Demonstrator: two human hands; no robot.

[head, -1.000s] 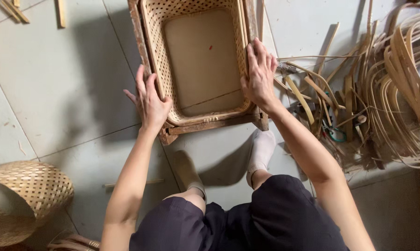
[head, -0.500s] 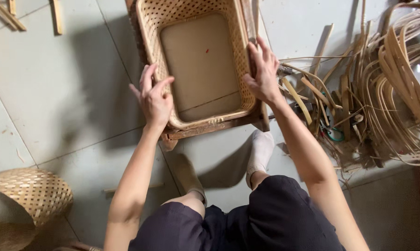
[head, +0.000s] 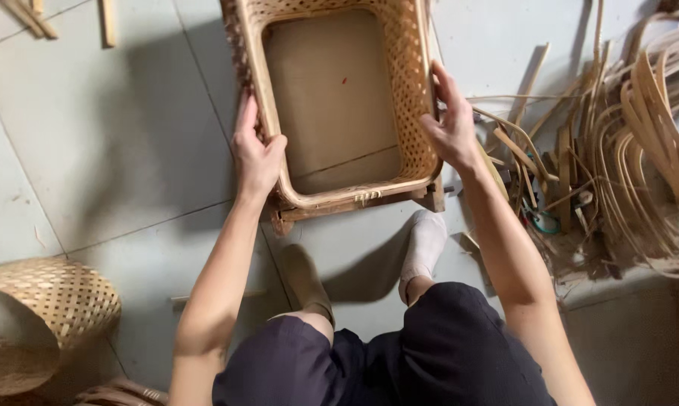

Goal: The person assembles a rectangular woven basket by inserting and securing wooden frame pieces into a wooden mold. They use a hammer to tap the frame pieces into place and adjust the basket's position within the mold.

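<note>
Basket [head: 332, 105] on floor [head: 114, 150], woven walls and rim look complete. Left hand [head: 257, 154] grips left rim, right hand [head: 448, 124] grips right rim. 1 strip pile [head: 625, 158] right of basket, unused.

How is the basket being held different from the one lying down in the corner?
The held basket is rectangular with a flat board bottom and sits upright on a wooden frame; the corner basket is rounded and lies on its side. The left hand and right hand grip the first; nothing touches the other. Both are woven, light tan.
</note>
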